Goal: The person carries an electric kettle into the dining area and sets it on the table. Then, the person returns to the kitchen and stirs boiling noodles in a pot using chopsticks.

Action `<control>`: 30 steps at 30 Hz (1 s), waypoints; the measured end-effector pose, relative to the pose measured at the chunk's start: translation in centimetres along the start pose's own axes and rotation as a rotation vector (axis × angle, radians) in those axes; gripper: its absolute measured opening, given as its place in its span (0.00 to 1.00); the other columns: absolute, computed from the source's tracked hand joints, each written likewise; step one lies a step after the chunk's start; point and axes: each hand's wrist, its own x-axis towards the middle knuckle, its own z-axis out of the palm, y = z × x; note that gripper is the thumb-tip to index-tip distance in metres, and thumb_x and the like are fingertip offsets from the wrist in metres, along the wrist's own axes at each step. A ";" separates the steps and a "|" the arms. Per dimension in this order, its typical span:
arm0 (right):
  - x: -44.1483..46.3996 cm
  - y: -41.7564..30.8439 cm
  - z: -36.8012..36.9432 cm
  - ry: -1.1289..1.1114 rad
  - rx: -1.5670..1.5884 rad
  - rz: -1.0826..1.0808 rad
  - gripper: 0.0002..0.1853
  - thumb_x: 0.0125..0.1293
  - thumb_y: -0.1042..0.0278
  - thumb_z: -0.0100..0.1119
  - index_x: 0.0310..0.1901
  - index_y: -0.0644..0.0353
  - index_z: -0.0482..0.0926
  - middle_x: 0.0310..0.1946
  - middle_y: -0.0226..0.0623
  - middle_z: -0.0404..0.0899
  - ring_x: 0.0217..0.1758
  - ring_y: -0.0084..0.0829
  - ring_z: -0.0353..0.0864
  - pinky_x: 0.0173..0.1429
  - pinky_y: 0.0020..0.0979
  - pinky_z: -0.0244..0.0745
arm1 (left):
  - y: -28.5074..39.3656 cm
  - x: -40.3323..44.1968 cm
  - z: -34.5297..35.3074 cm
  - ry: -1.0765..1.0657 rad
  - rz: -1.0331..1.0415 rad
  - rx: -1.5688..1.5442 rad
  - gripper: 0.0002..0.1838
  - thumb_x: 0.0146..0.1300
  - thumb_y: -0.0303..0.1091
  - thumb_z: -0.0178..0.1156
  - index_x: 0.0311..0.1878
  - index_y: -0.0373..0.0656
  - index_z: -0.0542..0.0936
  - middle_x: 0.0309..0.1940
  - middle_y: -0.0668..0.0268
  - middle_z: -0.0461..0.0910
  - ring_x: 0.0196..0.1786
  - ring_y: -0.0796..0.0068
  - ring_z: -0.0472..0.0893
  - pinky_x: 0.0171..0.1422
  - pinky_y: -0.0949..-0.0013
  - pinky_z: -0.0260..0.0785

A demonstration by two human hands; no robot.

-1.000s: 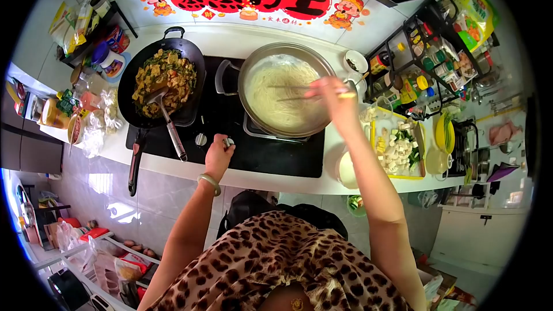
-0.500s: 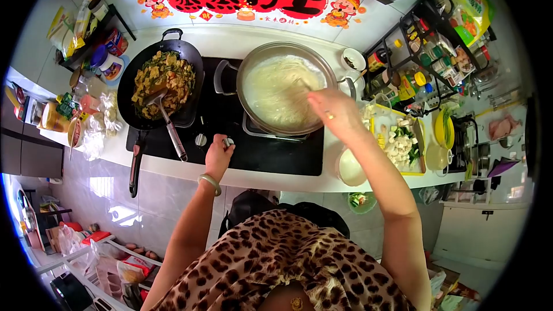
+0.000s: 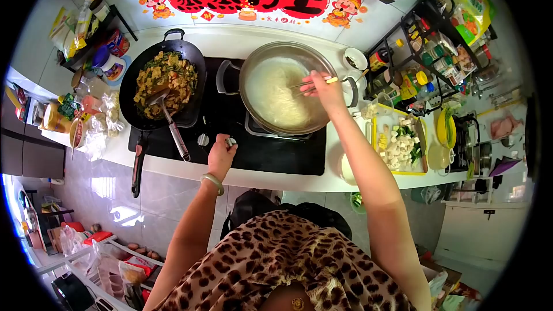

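Note:
My right hand [image 3: 324, 89] is closed on chopsticks [image 3: 299, 87], whose tips are among pale noodles [image 3: 280, 95] in cloudy liquid. The noodles lie in a wide steel pot [image 3: 249, 109] on the right side of the black stove [image 3: 271, 158]. At the stove's front edge, my left hand [image 3: 222, 152] has its fingers closed on a stove knob [image 3: 231, 141]. To the left of the pot is a black wok [image 3: 129, 89] holding cooked food [image 3: 167, 78], with a metal spatula [image 3: 169, 122] resting in it.
At the right, a yellow-edged tray [image 3: 426, 155] holds chopped white and green pieces. A white bowl [image 3: 347, 170] stands beside it. Behind is a black rack [image 3: 403, 52] of bottles. Jars and bags, including a blue-lidded jar [image 3: 109, 63], crowd the left counter.
My right hand has moved up and slightly left from the pot's right side, and the noodles have shifted into a narrower bunch. My left hand stays at the knob.

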 end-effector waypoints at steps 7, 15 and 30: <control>-1.7 -1.8 1.7 -0.038 0.144 0.150 0.20 0.73 0.54 0.46 0.40 0.63 0.80 0.32 0.41 0.84 0.31 0.26 0.83 0.39 0.24 0.76 | 0.5 -0.1 -0.4 -0.014 -0.012 0.014 0.20 0.57 0.34 0.65 0.49 0.40 0.70 0.26 0.55 0.79 0.33 0.53 0.80 0.37 0.58 0.71; -9.3 -6.6 2.6 -0.219 -0.521 -0.289 0.14 0.71 0.58 0.52 0.46 0.59 0.80 0.38 0.36 0.84 0.37 0.29 0.83 0.43 0.29 0.75 | -0.1 -0.1 0.0 0.016 0.026 0.015 0.20 0.57 0.34 0.65 0.49 0.39 0.70 0.26 0.55 0.79 0.32 0.54 0.80 0.36 0.58 0.71; -6.5 -4.0 -1.8 0.019 -0.957 -0.768 0.07 0.64 0.65 0.55 0.36 0.58 0.78 0.29 0.42 0.80 0.34 0.45 0.79 0.39 0.42 0.74 | 0.4 0.0 -0.4 -0.031 -0.011 0.035 0.20 0.58 0.34 0.64 0.50 0.39 0.70 0.28 0.55 0.80 0.33 0.53 0.81 0.36 0.57 0.71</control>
